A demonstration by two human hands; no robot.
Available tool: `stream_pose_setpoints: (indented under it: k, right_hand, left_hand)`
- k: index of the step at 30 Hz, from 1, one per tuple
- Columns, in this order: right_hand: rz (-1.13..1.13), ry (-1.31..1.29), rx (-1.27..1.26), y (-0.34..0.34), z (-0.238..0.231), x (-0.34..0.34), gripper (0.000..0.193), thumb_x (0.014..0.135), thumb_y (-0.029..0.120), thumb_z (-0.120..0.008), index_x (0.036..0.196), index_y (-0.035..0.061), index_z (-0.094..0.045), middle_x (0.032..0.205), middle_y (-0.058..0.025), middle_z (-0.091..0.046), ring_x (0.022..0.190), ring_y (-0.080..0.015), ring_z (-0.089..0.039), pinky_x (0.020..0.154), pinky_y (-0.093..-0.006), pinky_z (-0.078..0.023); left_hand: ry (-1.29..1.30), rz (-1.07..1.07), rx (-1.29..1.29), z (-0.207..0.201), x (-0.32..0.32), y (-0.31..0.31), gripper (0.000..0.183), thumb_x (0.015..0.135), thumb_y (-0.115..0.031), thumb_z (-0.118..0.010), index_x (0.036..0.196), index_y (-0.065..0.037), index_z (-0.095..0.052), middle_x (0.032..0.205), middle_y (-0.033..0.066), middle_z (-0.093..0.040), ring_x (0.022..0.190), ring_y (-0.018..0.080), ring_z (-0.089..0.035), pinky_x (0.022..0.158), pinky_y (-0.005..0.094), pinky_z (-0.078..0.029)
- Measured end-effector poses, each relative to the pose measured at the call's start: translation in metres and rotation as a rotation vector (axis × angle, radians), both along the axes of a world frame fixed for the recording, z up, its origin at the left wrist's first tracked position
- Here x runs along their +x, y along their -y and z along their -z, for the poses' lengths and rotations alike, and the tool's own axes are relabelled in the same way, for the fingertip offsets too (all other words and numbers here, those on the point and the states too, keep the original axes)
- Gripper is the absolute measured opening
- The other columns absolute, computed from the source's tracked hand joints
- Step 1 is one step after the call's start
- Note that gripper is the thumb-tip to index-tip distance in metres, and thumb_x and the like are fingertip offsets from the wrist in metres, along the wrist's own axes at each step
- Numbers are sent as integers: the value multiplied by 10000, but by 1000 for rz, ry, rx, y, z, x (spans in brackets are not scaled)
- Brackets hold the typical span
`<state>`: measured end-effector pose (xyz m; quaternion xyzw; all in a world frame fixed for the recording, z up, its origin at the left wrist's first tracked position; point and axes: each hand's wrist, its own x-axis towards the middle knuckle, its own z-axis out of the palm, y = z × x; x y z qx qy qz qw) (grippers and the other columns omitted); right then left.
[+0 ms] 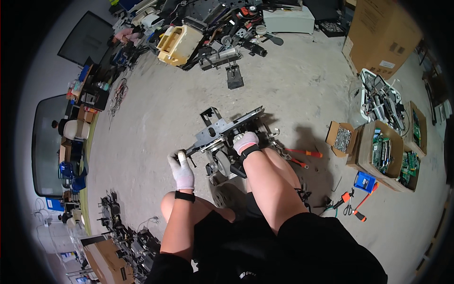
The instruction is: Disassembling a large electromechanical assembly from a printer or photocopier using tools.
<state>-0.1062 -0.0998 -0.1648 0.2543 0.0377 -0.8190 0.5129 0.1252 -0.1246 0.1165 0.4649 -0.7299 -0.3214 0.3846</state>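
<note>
Out on the floor (293, 75), well in from its edges, sits the metal assembly (220, 135): left hand's (181, 171) fingers clamped on its end, seemingly steadying it; right hand's (246, 141) curled against it, grip I can't tell.

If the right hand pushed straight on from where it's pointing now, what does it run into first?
Most likely the long grey metal frame, just beyond the right hand; depth is unclear, so they may already touch.
</note>
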Motion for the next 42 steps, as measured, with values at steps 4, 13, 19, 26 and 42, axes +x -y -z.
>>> stream_pose_setpoints:
  k: [4, 13, 19, 26, 42]
  right_hand:
    - [-72, 153, 206, 2, -21, 9, 378, 985, 259, -421, 612, 198, -418, 549, 0, -446, 499, -208, -403, 559, -372, -370]
    - [-20, 272, 235, -22, -117, 4, 385, 983, 245, -452, 603, 213, -399, 534, 1, -385, 490, -218, -359, 512, -379, -310]
    - [-10, 201, 324, -33, -127, 3, 379, 984, 239, -431, 607, 210, -402, 543, 4, -383, 513, -203, -386, 545, -371, -347]
    - [-116, 64, 276, 8, -55, 40, 378, 972, 243, -433, 598, 208, -388, 530, 4, -369, 510, -195, -386, 540, -365, -339]
    - [-413, -979, 524, -24, -1, -30, 417, 1000, 270, -391, 589, 229, -337, 550, 21, -339, 529, -169, -353, 559, -351, -313]
  left_hand:
    - [-54, -372, 239, 24, -1, -25, 709, 999, -411, -645, 1484, -17, -311, 1229, 128, -579, 1075, 213, -562, 954, 353, -464]
    - [-537, 290, 1632, 11, -9, -114, 409, 977, -450, -653, 1200, -123, -553, 1045, 78, -642, 949, 221, -624, 920, 384, -516]
    - [-573, 79, 1501, 8, -43, -127, 337, 1030, -412, -595, 1224, -137, -616, 1145, 50, -666, 1064, 206, -628, 944, 389, -528]
    - [-781, 118, 1362, 51, 1, -121, 269, 1013, -295, -638, 1196, -100, -609, 1111, 103, -668, 1032, 273, -663, 931, 428, -571]
    - [15, 245, 396, -24, -29, -98, 624, 775, -162, -871, 1245, 22, -504, 1122, 139, -668, 1000, 202, -664, 887, 341, -552]
